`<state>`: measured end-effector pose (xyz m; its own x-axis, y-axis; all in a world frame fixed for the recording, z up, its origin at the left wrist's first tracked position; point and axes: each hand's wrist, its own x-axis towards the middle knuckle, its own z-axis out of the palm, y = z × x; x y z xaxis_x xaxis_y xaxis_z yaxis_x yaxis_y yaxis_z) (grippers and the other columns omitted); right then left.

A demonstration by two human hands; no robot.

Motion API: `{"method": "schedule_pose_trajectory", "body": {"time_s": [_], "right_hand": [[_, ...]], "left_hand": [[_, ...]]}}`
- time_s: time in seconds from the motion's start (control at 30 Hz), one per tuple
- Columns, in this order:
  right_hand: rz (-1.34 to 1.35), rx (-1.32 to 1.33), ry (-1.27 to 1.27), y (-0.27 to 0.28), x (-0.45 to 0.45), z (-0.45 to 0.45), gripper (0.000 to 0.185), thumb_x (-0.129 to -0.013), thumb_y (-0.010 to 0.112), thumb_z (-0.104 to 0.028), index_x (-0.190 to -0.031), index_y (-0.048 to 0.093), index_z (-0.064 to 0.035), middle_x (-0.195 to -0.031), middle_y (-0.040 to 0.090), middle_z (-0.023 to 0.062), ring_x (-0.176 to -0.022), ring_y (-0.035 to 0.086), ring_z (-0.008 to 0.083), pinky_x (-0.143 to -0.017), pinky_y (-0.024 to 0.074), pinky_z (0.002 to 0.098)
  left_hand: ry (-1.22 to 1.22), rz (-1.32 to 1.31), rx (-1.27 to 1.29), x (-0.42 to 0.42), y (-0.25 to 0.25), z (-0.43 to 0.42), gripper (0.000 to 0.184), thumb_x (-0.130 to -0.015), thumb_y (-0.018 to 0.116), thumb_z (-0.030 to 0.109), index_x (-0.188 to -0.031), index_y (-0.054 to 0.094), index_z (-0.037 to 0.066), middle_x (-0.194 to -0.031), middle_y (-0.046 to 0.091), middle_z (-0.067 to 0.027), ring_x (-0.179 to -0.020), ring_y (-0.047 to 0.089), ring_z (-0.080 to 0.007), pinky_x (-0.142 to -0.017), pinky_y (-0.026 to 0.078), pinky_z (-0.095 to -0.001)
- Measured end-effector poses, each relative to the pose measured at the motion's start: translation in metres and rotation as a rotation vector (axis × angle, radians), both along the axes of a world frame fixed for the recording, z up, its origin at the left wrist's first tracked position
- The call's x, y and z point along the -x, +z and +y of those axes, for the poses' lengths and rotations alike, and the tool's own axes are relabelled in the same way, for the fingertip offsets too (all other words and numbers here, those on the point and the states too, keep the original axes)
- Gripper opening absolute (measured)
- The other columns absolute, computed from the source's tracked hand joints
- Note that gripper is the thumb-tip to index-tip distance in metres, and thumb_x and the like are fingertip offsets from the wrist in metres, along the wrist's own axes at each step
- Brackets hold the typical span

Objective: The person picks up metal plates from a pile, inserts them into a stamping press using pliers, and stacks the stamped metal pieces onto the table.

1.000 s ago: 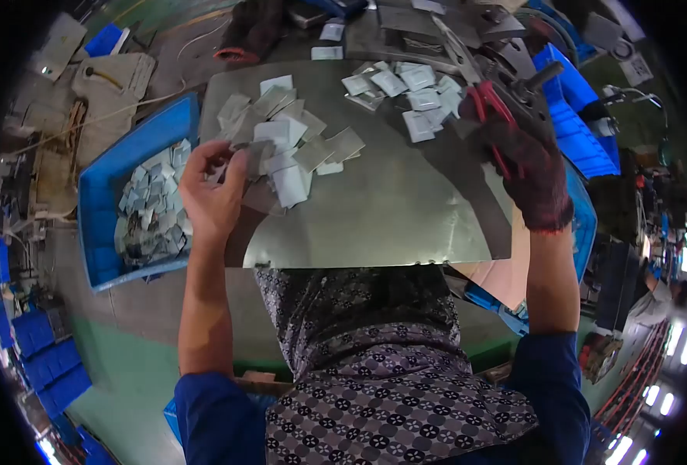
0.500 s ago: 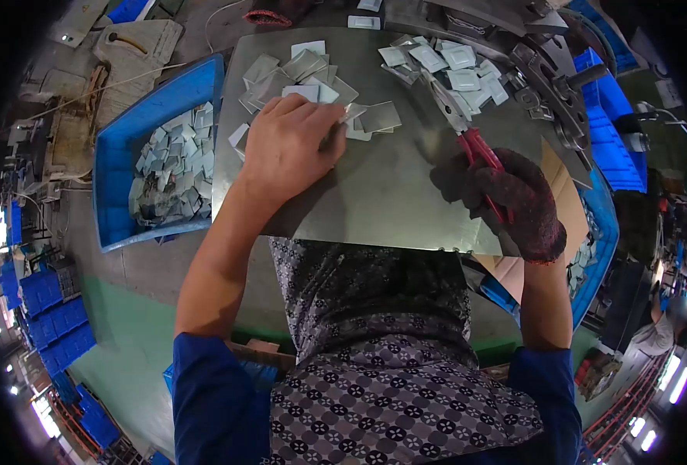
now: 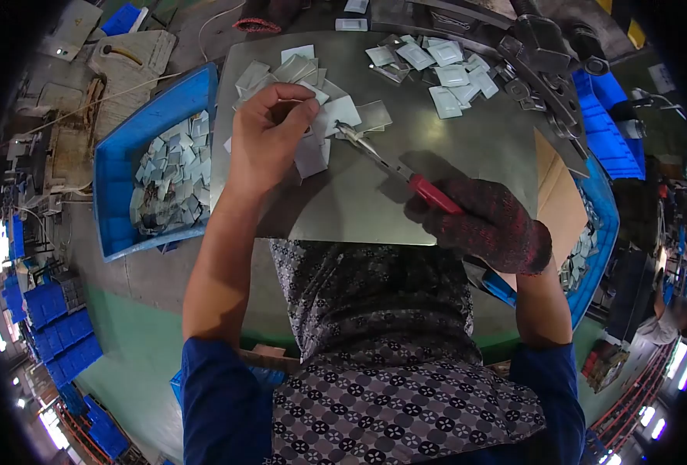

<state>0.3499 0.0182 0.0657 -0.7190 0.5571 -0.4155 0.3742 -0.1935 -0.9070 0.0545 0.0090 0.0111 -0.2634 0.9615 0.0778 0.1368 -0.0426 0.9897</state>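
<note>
My left hand (image 3: 264,143) is bare and held over the left pile of small flat metal plates (image 3: 298,68), thumb and index finger pinched together. Whether a plate is between those fingertips cannot be made out. My right hand (image 3: 489,221), in a dark red-and-black knit glove, grips pliers (image 3: 429,192) by their red handles. The jaws point up and left and meet the lower edge of a pale square plate (image 3: 340,113), just right of my left fingertips. Another plate (image 3: 310,157) lies below my left hand. At the far right is a pile of white plates with raised centres (image 3: 452,75).
A blue bin (image 3: 105,194) of metal pieces stands left of the metal work surface (image 3: 374,209). To the right are a cardboard sheet (image 3: 559,194) and another blue bin (image 3: 608,225) with pieces. Metal machine parts (image 3: 545,66) border the far right edge.
The pliers swung from the far-right pile leftward and down to the plate near my left hand. My left hand shifted slightly left, turned, and brought thumb and index finger into view.
</note>
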Motion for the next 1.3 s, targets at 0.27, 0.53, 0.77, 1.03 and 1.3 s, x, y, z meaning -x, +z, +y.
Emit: {"method": "schedule_pose_trajectory", "body": {"time_s": [0.27, 0.53, 0.77, 1.03, 1.3], "right_hand": [[0.085, -1.661, 0.049, 0.012, -0.029, 0.079, 0.027, -0.09, 0.061, -0.023, -0.11, 0.064, -0.0043, -0.096, 0.069, 0.0053, -0.066, 0.058, 0.0086, -0.055, 0.0454, 0.0224], [0.071, -1.713, -0.047, 0.046, -0.029, 0.15, 0.029, -0.094, 0.054, -0.028, -0.104, 0.064, -0.003, -0.085, 0.067, 0.003, -0.046, 0.046, 0.0047, -0.039, 0.0317, 0.0193], [-0.047, -0.138, -0.495, 0.065, -0.046, 0.094, 0.043, -0.095, 0.05, -0.044, -0.087, 0.064, -0.0041, -0.076, 0.063, 0.0049, -0.044, 0.043, 0.0039, -0.037, 0.0302, 0.0181], [-0.069, -0.303, -0.594, 0.065, -0.012, 0.13, 0.038, -0.093, 0.054, -0.044, -0.093, 0.067, -0.0083, -0.075, 0.062, 0.0002, -0.051, 0.046, 0.0043, -0.042, 0.0314, 0.0175], [-0.205, -0.857, -0.171, 0.054, -0.039, 0.142, 0.022, -0.092, 0.058, -0.024, -0.098, 0.066, -0.004, -0.088, 0.067, 0.0037, -0.074, 0.062, 0.0111, -0.064, 0.0489, 0.0238]], "left_hand": [[0.297, 0.406, -0.188, 0.036, -0.034, -0.016, 0.014, -0.086, 0.068, 0.012, -0.092, 0.064, 0.0, -0.077, 0.062, -0.0001, -0.064, 0.049, -0.0049, -0.058, 0.041, -0.0207], [0.344, 0.448, -0.229, 0.029, -0.032, -0.018, 0.015, -0.085, 0.07, 0.013, -0.091, 0.064, 0.0, -0.077, 0.062, 0.0002, -0.066, 0.048, -0.0049, -0.062, 0.041, -0.0204], [0.342, 0.453, -0.192, 0.025, -0.026, -0.016, 0.016, -0.084, 0.07, 0.013, -0.092, 0.064, 0.0, -0.078, 0.062, -0.0001, -0.066, 0.047, -0.0056, -0.062, 0.041, -0.0208], [0.31, 0.472, -0.215, 0.029, -0.032, -0.017, 0.015, -0.084, 0.07, 0.013, -0.092, 0.065, 0.001, -0.077, 0.062, -0.0001, -0.064, 0.046, -0.0054, -0.06, 0.04, -0.0211], [0.321, 0.48, -0.151, 0.027, -0.029, -0.019, 0.017, -0.084, 0.07, 0.013, -0.093, 0.064, 0.0, -0.078, 0.063, -0.001, -0.064, 0.047, -0.0053, -0.059, 0.04, -0.0209]]}}
